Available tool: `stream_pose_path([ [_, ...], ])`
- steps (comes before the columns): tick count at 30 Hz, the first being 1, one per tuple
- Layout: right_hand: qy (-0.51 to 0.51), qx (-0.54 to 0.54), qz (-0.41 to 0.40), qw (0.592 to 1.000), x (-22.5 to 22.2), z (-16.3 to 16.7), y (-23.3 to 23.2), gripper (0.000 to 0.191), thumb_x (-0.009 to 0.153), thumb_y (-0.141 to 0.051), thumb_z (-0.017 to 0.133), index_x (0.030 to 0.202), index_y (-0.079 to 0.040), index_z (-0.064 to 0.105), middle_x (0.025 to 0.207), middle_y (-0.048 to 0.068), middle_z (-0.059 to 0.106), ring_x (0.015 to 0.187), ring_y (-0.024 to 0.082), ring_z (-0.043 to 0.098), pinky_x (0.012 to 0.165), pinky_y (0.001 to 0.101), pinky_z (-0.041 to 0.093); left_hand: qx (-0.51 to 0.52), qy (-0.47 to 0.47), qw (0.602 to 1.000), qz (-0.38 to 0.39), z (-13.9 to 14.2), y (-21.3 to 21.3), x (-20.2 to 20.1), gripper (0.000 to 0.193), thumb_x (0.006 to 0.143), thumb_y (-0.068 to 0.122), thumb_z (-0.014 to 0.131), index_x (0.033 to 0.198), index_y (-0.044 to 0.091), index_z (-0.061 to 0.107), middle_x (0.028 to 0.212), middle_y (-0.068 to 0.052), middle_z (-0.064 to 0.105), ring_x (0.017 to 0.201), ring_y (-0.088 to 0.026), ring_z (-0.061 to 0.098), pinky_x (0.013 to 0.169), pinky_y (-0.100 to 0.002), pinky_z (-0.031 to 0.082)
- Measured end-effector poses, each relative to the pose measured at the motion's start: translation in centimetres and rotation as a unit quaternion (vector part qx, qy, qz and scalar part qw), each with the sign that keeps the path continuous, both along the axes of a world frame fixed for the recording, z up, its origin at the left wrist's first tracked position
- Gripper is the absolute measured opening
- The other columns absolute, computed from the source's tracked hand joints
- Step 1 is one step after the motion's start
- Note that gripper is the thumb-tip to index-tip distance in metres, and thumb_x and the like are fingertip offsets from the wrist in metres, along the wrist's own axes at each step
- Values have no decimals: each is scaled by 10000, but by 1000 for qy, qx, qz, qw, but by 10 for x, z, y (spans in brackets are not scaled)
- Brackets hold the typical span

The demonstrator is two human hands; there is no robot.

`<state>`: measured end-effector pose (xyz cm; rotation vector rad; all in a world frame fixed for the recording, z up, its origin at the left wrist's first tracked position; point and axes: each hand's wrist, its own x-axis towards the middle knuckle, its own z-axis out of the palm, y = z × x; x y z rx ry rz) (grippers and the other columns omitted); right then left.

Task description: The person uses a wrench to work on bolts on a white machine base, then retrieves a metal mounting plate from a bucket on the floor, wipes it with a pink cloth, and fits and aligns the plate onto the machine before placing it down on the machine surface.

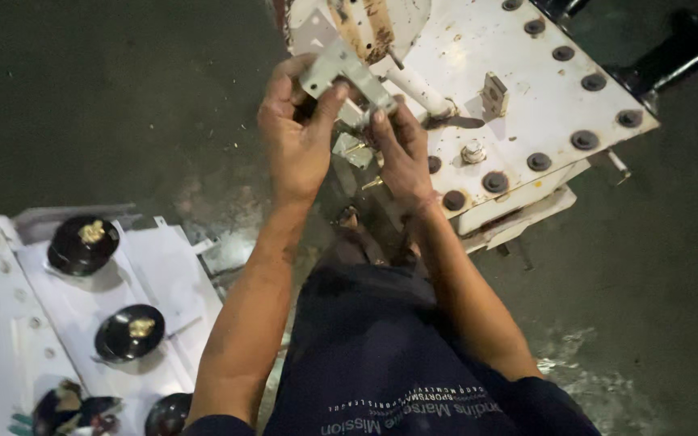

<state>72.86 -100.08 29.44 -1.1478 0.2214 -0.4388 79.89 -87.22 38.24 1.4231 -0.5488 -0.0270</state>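
Above white lid (527, 113), bracket (347, 71) seemingly diagonal.

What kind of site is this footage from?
Probably a workshop for electrical transformers. Both hands, left hand and right hand, hold a grey metal bracket over a white bolted tank lid; a second white cover with dark bushings lies on the stained concrete floor.

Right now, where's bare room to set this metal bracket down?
The dark floor left of the left hand is bare, and so is the floor right of the white bolted lid. It is crowded where both hands hold the bracket, and on the white panel with its black knobs.
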Motion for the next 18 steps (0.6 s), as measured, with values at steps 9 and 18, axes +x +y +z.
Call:
stream_pose_path([
  [9, 32, 124, -128, 983, 19, 15, 28, 244, 1036, -284, 653, 1133, -61, 663, 941, -59, 633, 810, 39, 547, 673, 236, 453, 168, -175, 969, 36, 28, 6, 36, 290, 1100, 149, 735, 1364, 37, 695, 1084, -65, 748, 813, -76, 702, 691, -242, 582],
  [18, 0, 120, -198, 973, 23, -16, 42, 277, 1076, -306, 664, 1164, -43, 660, 917, -51, 600, 807, 49, 493, 701, 240, 404, 217, -220, 950, -36, 29, 1, 42, 247, 1165, 111, 678, 1409, 70, 675, 1253, -98, 751, 903, -118, 784, 735, -267, 630],
])
